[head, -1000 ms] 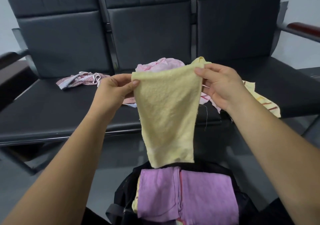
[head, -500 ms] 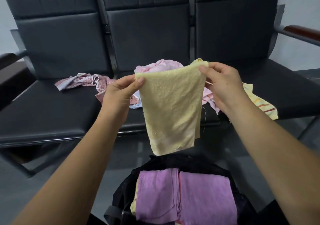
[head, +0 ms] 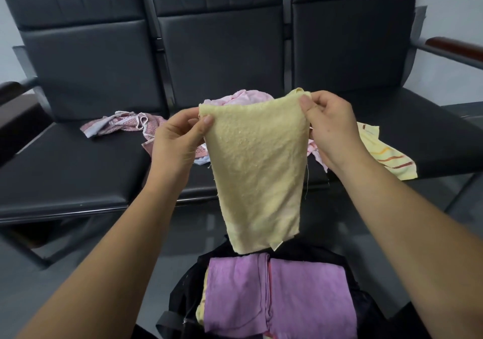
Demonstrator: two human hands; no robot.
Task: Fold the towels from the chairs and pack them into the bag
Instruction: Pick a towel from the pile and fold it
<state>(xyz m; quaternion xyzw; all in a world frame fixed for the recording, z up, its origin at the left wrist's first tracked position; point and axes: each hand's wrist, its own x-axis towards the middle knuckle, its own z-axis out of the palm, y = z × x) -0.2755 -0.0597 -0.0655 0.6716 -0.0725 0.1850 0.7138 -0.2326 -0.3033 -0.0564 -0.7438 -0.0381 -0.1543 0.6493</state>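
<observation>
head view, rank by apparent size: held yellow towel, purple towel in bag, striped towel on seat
held yellow towel and purple towel: look alike, not ranked
striped towel: smallest, though farther and partly hidden

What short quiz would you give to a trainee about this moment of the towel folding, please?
1. True or false: the yellow towel is already inside the bag.
2. Which colour is the top towel in the bag? A green, B purple, C white.
3. Fill in: the left hand and the right hand each pinch a top ___ of the yellow towel.
Key: 1 false, it hangs above the bag; 2 B, the purple towel; 3 corner.
</observation>
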